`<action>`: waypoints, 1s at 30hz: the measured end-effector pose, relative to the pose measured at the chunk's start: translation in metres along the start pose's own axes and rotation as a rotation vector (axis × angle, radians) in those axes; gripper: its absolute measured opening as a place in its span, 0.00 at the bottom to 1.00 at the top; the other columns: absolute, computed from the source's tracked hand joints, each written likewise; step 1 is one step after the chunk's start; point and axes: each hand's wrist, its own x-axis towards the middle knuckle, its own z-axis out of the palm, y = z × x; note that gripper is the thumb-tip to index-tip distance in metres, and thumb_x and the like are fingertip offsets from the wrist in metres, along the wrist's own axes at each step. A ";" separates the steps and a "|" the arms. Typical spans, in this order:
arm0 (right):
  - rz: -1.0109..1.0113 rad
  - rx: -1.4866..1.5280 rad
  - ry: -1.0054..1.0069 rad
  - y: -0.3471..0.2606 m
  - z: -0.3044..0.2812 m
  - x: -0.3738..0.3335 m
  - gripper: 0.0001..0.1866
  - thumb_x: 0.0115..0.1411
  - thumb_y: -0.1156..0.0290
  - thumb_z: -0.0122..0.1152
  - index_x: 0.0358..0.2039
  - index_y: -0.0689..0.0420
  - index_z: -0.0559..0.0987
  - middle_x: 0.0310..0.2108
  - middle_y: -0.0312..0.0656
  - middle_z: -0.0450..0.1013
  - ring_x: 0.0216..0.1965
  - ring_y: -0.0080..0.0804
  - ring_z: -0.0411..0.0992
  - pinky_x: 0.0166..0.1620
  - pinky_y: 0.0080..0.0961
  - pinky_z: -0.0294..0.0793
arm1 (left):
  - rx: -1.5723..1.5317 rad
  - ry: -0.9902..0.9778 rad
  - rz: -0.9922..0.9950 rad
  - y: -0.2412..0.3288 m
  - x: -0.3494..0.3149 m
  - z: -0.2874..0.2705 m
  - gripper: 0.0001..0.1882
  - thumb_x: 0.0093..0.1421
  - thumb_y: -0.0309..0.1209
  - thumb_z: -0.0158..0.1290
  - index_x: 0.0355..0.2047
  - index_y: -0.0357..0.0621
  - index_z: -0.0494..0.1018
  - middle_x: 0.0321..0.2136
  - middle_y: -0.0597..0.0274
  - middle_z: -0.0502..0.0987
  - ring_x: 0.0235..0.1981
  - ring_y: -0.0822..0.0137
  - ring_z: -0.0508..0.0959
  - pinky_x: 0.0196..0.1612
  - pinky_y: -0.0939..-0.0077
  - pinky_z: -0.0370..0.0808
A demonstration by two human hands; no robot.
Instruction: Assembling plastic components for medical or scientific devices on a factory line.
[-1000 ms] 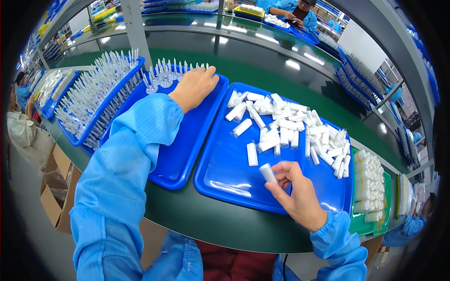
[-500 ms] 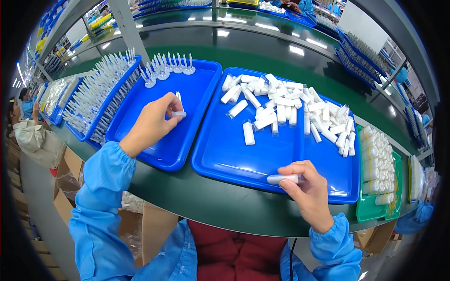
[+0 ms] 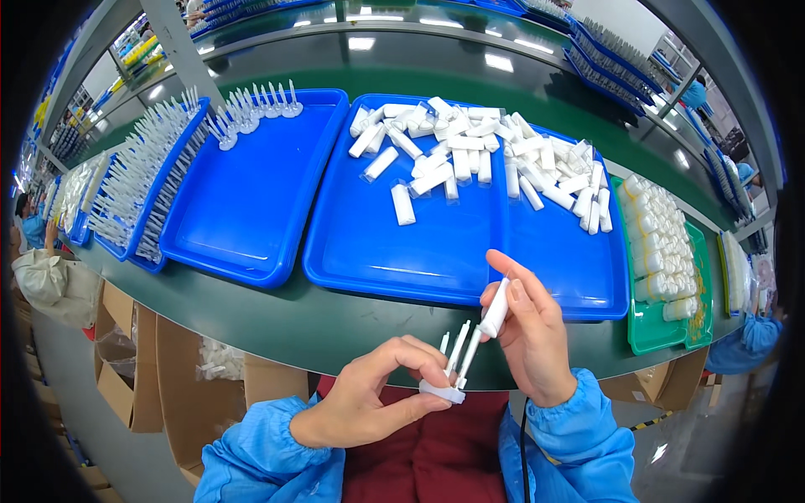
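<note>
My left hand (image 3: 365,394) pinches the round base of a white pronged plastic stand (image 3: 454,386) in front of my body, its several thin prongs pointing up. In my right hand (image 3: 537,339), thumb and fingers grip a small white cylinder (image 3: 495,310). The cylinder is tilted, its lower end meeting the tip of the longest-looking prong; whether the prong goes inside I cannot tell. Several similar pronged stands (image 3: 249,117) stand at the far edge of the left blue tray (image 3: 222,230). White pieces in clear wrap (image 3: 432,178) lie heaped in the middle blue tray (image 3: 394,260).
Far left, a blue tray is densely packed with pronged stands (image 3: 138,180). To the right, a green tray (image 3: 650,335) holds bundled white rolls (image 3: 662,251). Open cardboard boxes (image 3: 184,369) stand below the green table (image 3: 268,323). Another person (image 3: 54,285) is at far left.
My left hand has carried the pronged stand out of the left tray toward my body. My right hand has brought the white cylinder to it, turning it upright. The view has shifted.
</note>
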 end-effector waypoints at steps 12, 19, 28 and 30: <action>-0.221 -0.305 -0.010 0.003 -0.004 -0.011 0.24 0.75 0.67 0.50 0.67 0.64 0.67 0.41 0.39 0.75 0.40 0.19 0.72 0.46 0.18 0.72 | 0.176 0.082 0.074 -0.006 -0.008 0.004 0.14 0.58 0.21 0.64 0.44 0.46 0.76 0.45 0.62 0.82 0.42 0.67 0.82 0.44 0.74 0.71; -0.332 -0.341 -0.138 0.014 0.006 -0.015 0.24 0.73 0.69 0.52 0.65 0.67 0.67 0.44 0.44 0.76 0.42 0.25 0.74 0.48 0.24 0.75 | 0.685 0.190 0.364 -0.003 -0.007 -0.006 0.16 0.51 0.21 0.68 0.39 0.50 0.79 0.41 0.64 0.83 0.37 0.66 0.82 0.40 0.73 0.69; -0.544 -0.903 -0.082 0.001 0.051 0.082 0.12 0.65 0.72 0.63 0.49 0.60 0.81 0.37 0.45 0.78 0.39 0.37 0.77 0.42 0.29 0.76 | 0.765 0.386 0.379 -0.007 -0.024 -0.039 0.21 0.46 0.13 0.66 0.37 0.48 0.76 0.43 0.56 0.82 0.35 0.62 0.80 0.39 0.71 0.72; -0.859 -1.274 -0.088 -0.004 0.065 0.127 0.12 0.60 0.71 0.67 0.42 0.62 0.80 0.33 0.46 0.78 0.38 0.41 0.78 0.41 0.33 0.78 | 0.806 0.413 0.349 -0.005 -0.027 -0.045 0.22 0.46 0.13 0.67 0.38 0.48 0.76 0.43 0.55 0.83 0.35 0.62 0.80 0.39 0.72 0.72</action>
